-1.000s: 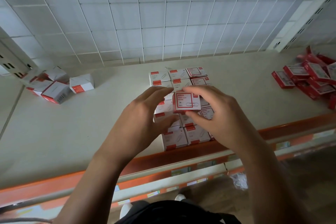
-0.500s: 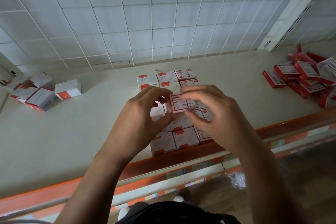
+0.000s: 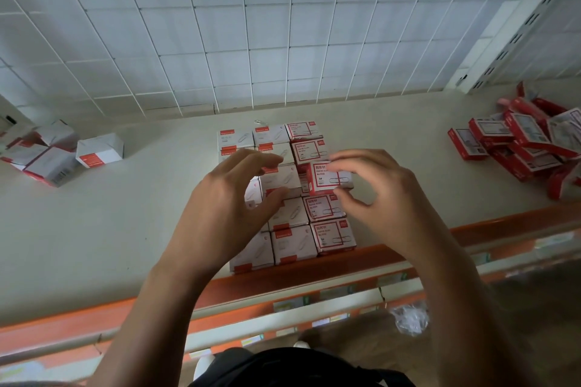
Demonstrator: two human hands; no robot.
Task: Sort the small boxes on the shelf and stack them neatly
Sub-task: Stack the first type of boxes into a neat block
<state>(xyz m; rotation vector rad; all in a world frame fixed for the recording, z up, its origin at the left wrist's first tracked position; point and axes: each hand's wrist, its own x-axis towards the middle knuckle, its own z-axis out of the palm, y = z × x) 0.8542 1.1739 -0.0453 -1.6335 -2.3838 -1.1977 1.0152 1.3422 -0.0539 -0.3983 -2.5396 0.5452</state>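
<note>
A white grid panel (image 3: 251, 25) backs the shelf (image 3: 125, 229), and an orange lip (image 3: 283, 286) runs along its front edge. Loose white boxes (image 3: 100, 151) lie in a jumble at the far left, and a heap of red boxes (image 3: 518, 148) sits well apart at the far right. In the middle stands a tidy block of paper clip boxes (image 3: 292, 242), and both hands cover part of it.

The right hand (image 3: 386, 198) reaches in from the front and pinches a red-bordered paper clip box (image 3: 327, 177) between thumb and fingertips, label up, above the block's right column. Whether the box already rests on the stack cannot be told. The left hand (image 3: 226, 207) arches over the middle column, its thumb and forefinger curved around a white box there; whether it actually grips cannot be told.

Half a second ago both hands pinched the red-bordered box above the middle of the block. Now the left hand is off it, and the box has shifted to the right column.
</note>
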